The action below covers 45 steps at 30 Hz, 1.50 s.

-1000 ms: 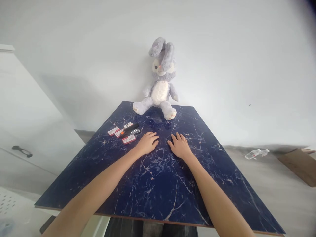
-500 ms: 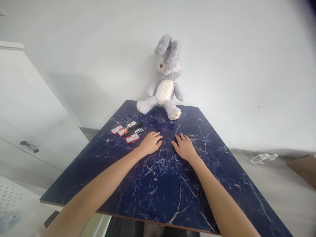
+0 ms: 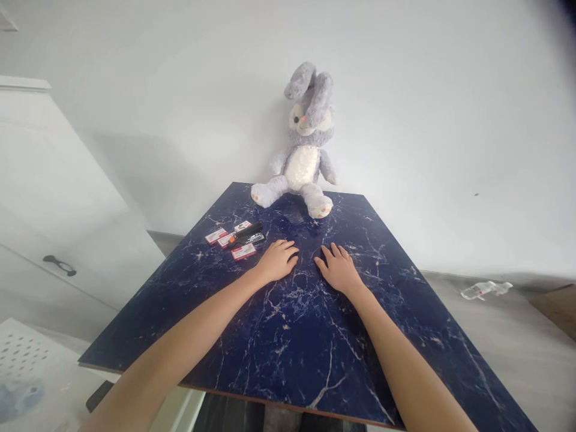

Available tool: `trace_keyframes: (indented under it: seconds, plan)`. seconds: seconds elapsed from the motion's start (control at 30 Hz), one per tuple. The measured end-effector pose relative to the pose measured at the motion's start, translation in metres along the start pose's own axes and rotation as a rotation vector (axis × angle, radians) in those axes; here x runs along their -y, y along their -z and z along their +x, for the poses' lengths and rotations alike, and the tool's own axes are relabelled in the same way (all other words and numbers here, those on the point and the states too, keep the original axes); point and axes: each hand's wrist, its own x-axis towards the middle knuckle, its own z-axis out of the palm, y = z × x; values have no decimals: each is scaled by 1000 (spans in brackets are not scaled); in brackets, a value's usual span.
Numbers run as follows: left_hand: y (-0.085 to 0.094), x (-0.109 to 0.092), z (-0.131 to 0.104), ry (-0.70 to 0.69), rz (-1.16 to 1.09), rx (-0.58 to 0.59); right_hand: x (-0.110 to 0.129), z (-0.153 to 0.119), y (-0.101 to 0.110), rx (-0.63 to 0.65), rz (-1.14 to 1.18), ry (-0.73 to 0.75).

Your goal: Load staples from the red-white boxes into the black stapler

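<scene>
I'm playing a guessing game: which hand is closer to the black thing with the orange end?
Left. The left hand is on the table just right of the black thing; the right hand lies farther to the right, past the left hand.

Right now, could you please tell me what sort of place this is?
Probably a room in a home: a plush rabbit sits on a blue marbled table by a plain wall, and a white cabinet stands at left.

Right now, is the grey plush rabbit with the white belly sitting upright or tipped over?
Upright: the rabbit sits with its head above its belly and both legs stretched forward on the dark-blue marbled tabletop.
</scene>
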Motion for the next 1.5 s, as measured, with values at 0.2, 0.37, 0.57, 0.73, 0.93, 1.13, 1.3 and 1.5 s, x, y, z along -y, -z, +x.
trace_keyframes:
  seconds: [0.2, 0.37, 0.57, 0.73, 0.93, 1.13, 1.3, 1.5]
  plan:
    - [70, 41, -29, 183, 50, -309, 0, 0, -2, 2, -17, -6]
    - [108, 119, -72, 804, 202, -294, 3, -1, 1, -1, -12, -1]
    - [87, 137, -40, 598, -89, -59, 2, -1, -1, -16, -24, -17]
    - [80, 122, -23, 499, -227, 5, -1, 0, -4, -24, -6, 2]
    - [60, 64, -33, 247, -269, 60, 0, 1, 4, 2, 90, -7]
    - [44, 13, -42, 64, -283, 125, -8, -15, 56, 276, 630, 287]
    - [64, 28, -48, 29, -296, -28, 8, -28, 71, 352, 704, 341]
    - [77, 38, -60, 27, -276, 115, 28, -30, 56, 230, 635, 352]
